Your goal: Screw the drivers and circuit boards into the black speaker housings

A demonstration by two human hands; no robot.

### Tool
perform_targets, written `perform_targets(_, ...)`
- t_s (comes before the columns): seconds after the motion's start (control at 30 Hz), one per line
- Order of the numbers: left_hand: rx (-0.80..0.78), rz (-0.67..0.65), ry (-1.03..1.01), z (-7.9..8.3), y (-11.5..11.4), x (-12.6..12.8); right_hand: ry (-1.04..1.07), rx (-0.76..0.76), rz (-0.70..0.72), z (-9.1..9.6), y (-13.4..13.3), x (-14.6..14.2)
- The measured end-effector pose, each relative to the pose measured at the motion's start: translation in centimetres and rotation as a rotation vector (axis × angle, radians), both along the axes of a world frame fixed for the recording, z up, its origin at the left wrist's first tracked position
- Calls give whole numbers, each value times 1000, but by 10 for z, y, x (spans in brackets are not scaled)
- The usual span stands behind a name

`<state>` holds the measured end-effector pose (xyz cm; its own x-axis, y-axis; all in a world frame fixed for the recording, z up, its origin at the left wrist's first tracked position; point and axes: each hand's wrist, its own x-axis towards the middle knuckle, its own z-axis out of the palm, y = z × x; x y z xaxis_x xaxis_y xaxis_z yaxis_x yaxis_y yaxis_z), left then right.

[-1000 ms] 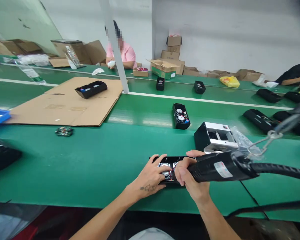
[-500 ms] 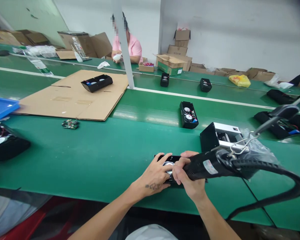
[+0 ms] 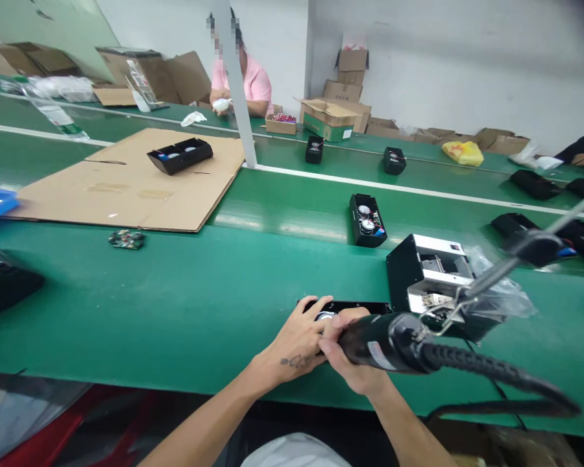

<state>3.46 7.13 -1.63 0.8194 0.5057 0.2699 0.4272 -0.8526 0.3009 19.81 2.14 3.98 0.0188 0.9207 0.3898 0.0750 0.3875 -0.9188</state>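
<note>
A black speaker housing (image 3: 365,305) lies on the green bench, with a silver-rimmed round speaker (image 3: 325,316) showing between my fingers. My left hand (image 3: 296,344) grips the housing's left part, fingers over the far side. In my right hand (image 3: 353,363) is a black electric screwdriver (image 3: 382,342), its body tilted toward the right and its cable trailing off that way. The tip of the screwdriver is hidden behind my hands, which touch each other. To the right of the housing stands a black and white screw feeder box (image 3: 428,275).
An open speaker housing (image 3: 368,220) sits beyond my hands; another (image 3: 180,155) rests on a cardboard sheet (image 3: 102,201). A bundle of small circuit boards (image 3: 127,239) lies at left. A white post (image 3: 241,84) rises mid-bench. Across the bench sits a person (image 3: 255,84) in pink.
My right hand and the screwdriver have moved left and slightly down, closer against my left hand. More of the housing's right end shows now. The whole view has shifted a little.
</note>
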Motion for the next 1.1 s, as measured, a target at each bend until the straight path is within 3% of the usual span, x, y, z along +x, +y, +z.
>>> perform_targets(0.13, 7, 4, -30, 3, 2, -1, -175, 134, -28, 11, -2, -5)
perform_targets(0.23, 5, -18, -39, 5, 5, -5, -35, 107, -85, 25, -1, 19)
perform_targets(0.33, 2, -30, -57, 13, 4, -12, 216, 164, -390, 46, 5, 75)
perform_targets(0.43, 5, 12, -134, 25, -1, -12, 156, 217, -816, 57, 15, 141)
perform_targets(0.53, -15, 28, -141, 33, -7, 1, 93, 224, -959, 52, 27, 184)
perform_targets(0.63, -26, 20, -56, 34, -11, 21, 45, 192, -900, 41, 33, 198)
perform_targets(0.73, 18, 30, 17, 31, -13, 35, 3, 66, -729, 39, 28, 193)
perform_targets(0.83, 78, 48, 64, 25, -16, 40, 130, -61, -522, 42, 14, 176)
perform_targets(0.97, 137, 41, 89, 17, -18, 43, 414, -2, -329, 47, -9, 139)
perform_targets(1.1, 156, 40, 107, 14, -17, 45, 499, 99, -214, 45, -20, 102)
